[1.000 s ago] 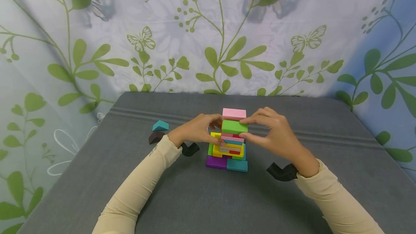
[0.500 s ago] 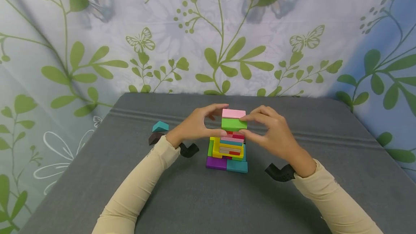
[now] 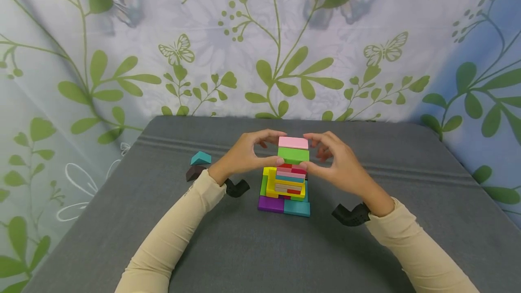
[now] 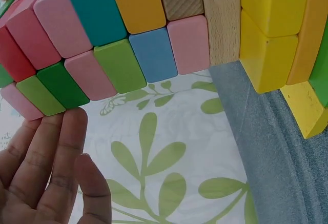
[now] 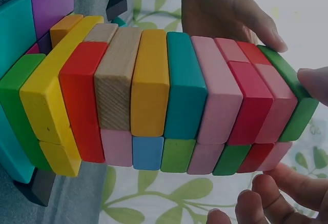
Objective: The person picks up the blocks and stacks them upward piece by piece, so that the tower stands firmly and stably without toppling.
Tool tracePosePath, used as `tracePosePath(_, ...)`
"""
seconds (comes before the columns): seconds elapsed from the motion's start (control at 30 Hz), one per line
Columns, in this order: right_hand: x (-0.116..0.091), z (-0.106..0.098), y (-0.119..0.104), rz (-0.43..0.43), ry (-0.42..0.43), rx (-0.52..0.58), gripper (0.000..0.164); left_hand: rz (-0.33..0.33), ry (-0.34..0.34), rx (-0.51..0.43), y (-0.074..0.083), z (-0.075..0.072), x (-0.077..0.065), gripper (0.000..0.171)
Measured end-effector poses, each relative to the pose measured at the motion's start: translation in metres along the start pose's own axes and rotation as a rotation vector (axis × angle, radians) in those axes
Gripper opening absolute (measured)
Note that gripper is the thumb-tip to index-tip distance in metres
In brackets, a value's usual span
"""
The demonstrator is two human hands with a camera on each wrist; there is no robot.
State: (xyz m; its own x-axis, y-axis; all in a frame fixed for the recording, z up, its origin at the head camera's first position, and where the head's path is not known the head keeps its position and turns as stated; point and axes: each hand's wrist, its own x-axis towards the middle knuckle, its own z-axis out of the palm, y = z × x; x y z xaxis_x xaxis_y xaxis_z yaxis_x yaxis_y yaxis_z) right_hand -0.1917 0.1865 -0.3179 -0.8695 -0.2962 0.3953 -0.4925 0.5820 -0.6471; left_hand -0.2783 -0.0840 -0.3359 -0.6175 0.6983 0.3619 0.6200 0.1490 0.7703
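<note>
A tower of coloured wooden building blocks (image 5: 187,90) stands on the grey table, its layers seen sideways in both wrist views. At the front of its top lies a green block (image 3: 293,155), with a pink block (image 3: 293,142) behind it. My left hand (image 3: 248,153) has its thumb at the green block's left end and its fingers at the back left of the top. On the other side my right hand (image 3: 341,163) mirrors it, thumb at the green block's lower right corner, index finger behind the pink one. Together they pinch the top blocks from front to back.
Left of the tower lie a teal block (image 3: 201,158) with a peaked top and a dark brown block (image 3: 195,173). Purple (image 3: 271,204) and teal blocks (image 3: 297,208) form the tower's base. A leaf-patterned curtain (image 3: 228,58) hangs behind the table.
My left hand has risen from the tower's lower left side to its top. The right index finger has moved off the green block's upper face to the back; the green block sits slightly higher in view.
</note>
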Motion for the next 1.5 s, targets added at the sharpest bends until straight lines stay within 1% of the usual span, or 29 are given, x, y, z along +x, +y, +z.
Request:
tracePosePath(0.13,0.001,0.001,0.002,-0.002,-0.007,0.023,0.058,-0.012,-0.005,-0.007,0.000,0.000,0.000,0.066)
tracePosePath(0.23,0.001,0.002,0.004,0.001,-0.011,0.043,0.057,-0.025,-0.019,-0.007,0.001,-0.002,-0.002,0.074)
tracePosePath(0.33,0.002,0.003,0.006,0.007,-0.016,0.061,0.057,-0.030,-0.024,-0.015,0.002,-0.007,-0.007,0.084)
tracePosePath(0.4,0.002,0.003,0.007,0.013,-0.021,0.074,0.058,-0.032,-0.015,-0.021,0.002,-0.014,-0.013,0.085)
tracePosePath(0.47,0.003,0.003,0.009,0.019,-0.029,0.085,0.059,-0.040,0.005,-0.012,-0.001,-0.022,-0.020,0.076)
tracePosePath(0.57,0.004,0.004,0.013,0.020,-0.046,0.106,0.061,-0.072,0.036,0.034,-0.009,-0.039,-0.035,0.053)
tracePosePath(0.63,0.005,0.004,0.015,0.013,-0.056,0.123,0.062,-0.110,0.047,0.068,-0.017,-0.053,-0.047,0.042)
tracePosePath(0.73,0.005,0.004,0.018,0.000,-0.066,0.143,0.060,-0.187,0.056,0.102,-0.031,-0.074,-0.064,0.036)
tracePosePath(0.83,0.005,0.004,0.020,-0.004,-0.067,0.159,0.058,-0.279,0.072,0.120,-0.045,-0.091,-0.078,0.037)
tracePosePath(0.93,0.004,0.004,0.021,0.000,-0.067,0.167,0.057,-0.376,0.070,0.166,-0.059,-0.103,-0.088,0.042)
tracePosePath(1.0,0.003,0.004,0.021,0.005,-0.068,0.170,0.057,-0.453,0.047,0.209,-0.069,-0.107,-0.092,0.048)
tracePosePath(1.1,0.003,0.004,0.021,0.011,-0.071,0.175,0.057,-0.568,-0.013,0.255,-0.080,-0.108,-0.097,0.057)
tracePosePath(1.17,0.003,0.004,0.021,0.013,-0.072,0.173,0.057,-0.625,-0.048,0.271,-0.086,-0.108,-0.099,0.060)
tracePosePath(1.23,0.003,0.003,0.021,0.012,-0.071,0.172,0.057,-0.652,-0.064,0.282,-0.089,-0.107,-0.100,0.059)
tracePosePath(1.3,0.003,0.003,0.021,0.010,-0.071,0.173,0.056,-0.662,-0.068,0.304,-0.090,-0.108,-0.101,0.055)
tracePosePath(1.5,0.003,0.003,0.021,0.003,-0.070,0.179,0.056,-0.681,-0.052,0.360,-0.089,-0.109,-0.100,0.045)
